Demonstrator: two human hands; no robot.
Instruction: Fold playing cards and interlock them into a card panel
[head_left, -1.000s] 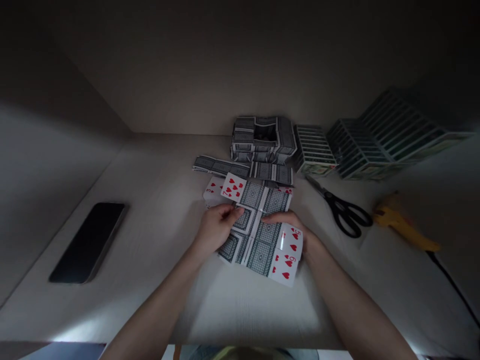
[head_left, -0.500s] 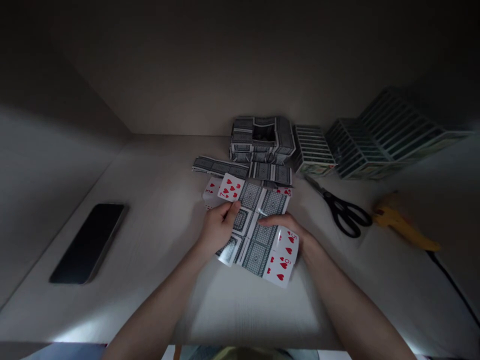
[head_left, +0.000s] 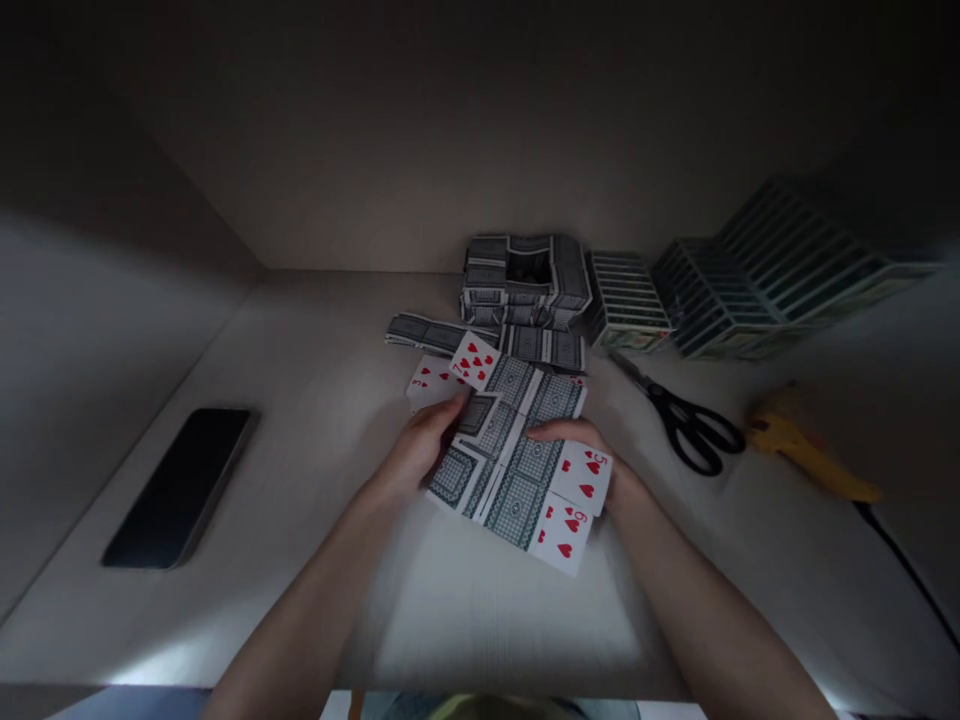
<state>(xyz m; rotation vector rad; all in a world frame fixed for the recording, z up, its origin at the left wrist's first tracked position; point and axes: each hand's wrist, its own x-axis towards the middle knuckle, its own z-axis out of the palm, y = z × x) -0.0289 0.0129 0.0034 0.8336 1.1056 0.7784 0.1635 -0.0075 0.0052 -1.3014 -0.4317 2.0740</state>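
A flat panel of joined playing cards (head_left: 517, 455), mostly green-backed with red heart faces at its edges, is held over the pale desk (head_left: 315, 440). My left hand (head_left: 416, 455) grips its left side with the fingers curled on the cards. Across from it, my right hand (head_left: 589, 455) pinches the right side by the five and six of hearts. Behind the panel lies a strip of joined cards (head_left: 487, 338), and a boxy card structure (head_left: 525, 275) stands at the wall.
A black phone (head_left: 178, 485) lies at the left. Black scissors (head_left: 686, 420) and a yellow glue gun (head_left: 806, 450) with its cord lie at the right. Stacked rows of card decks (head_left: 757, 275) stand at the back right.
The card panel has tilted and shifted a little: its far end moved up and away, and the heart cards at the right swung outward. Both hands kept their grip.
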